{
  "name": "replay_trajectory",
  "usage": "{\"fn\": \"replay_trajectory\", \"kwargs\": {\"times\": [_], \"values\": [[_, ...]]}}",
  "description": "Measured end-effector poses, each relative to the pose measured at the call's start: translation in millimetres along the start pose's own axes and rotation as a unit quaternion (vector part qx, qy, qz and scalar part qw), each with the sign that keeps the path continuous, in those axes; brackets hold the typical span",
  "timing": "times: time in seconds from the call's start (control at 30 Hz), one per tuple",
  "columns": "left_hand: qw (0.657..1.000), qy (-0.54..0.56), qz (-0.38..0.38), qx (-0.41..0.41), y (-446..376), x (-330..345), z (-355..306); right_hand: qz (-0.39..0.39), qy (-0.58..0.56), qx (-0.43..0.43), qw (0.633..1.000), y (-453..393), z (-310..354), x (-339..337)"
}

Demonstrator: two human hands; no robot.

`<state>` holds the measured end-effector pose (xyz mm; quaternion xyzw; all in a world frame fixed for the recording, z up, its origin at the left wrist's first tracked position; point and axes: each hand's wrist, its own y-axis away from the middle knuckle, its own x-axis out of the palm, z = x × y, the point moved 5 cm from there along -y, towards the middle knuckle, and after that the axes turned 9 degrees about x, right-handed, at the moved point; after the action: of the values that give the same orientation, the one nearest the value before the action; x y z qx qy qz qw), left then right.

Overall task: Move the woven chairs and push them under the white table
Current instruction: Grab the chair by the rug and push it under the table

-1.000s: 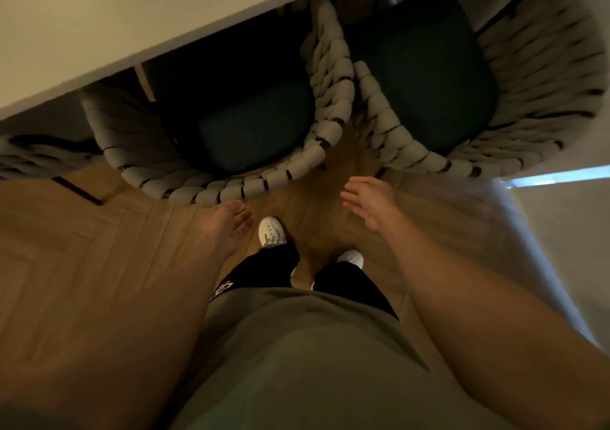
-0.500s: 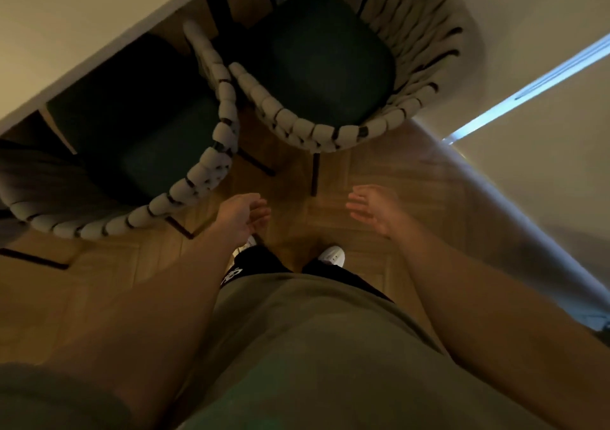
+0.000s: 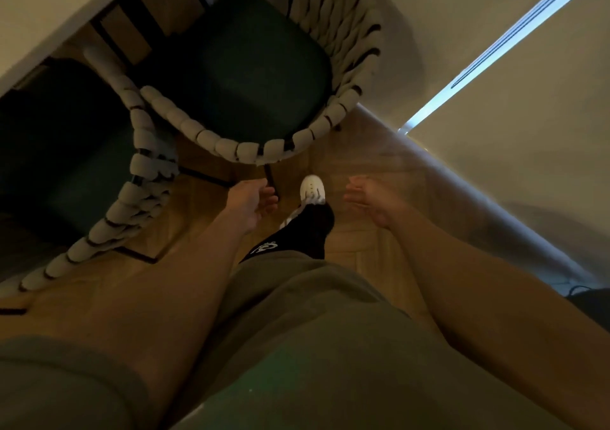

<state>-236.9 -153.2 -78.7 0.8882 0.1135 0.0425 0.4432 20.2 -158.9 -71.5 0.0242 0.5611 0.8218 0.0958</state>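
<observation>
Two woven chairs with thick pale rope backs and dark green seats stand ahead of me. The left chair (image 3: pixel 138 178) has its seat partly under the white table (image 3: pixel 49 10). The right chair (image 3: pixel 260 149) stands beside the table's end, its seat in full view. My left hand (image 3: pixel 251 203) hangs loosely curled just below the right chair's back rim, touching nothing. My right hand (image 3: pixel 369 198) is held out to the right, fingers apart and empty.
A pale wall (image 3: pixel 495 152) with a bright vertical strip runs along the right, close to the right chair. The floor is wood parquet (image 3: pixel 356 244). My white shoe (image 3: pixel 312 188) is stepping forward between my hands. A dark object (image 3: pixel 591 301) lies at the right edge.
The view has swung right and nearer to the right chair. Both hands stay empty. One foot has stepped forward toward that chair.
</observation>
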Motion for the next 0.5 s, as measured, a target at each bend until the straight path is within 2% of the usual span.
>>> {"fn": "replay_trajectory", "kwargs": {"times": [0.13, 0.23, 0.5], "values": [[0.999, 0.045, -0.009, -0.026, -33, 39, -18, -0.01, 0.031, 0.004, 0.999, -29, 47, -21], [0.993, 0.1, -0.044, -0.053, -57, 62, -23, -0.007, 0.066, 0.021, 0.998, -50, 87, -27], [0.951, 0.258, -0.121, -0.119, -88, 108, -22, 0.002, 0.121, 0.045, 0.992, -103, 178, -33]]}}
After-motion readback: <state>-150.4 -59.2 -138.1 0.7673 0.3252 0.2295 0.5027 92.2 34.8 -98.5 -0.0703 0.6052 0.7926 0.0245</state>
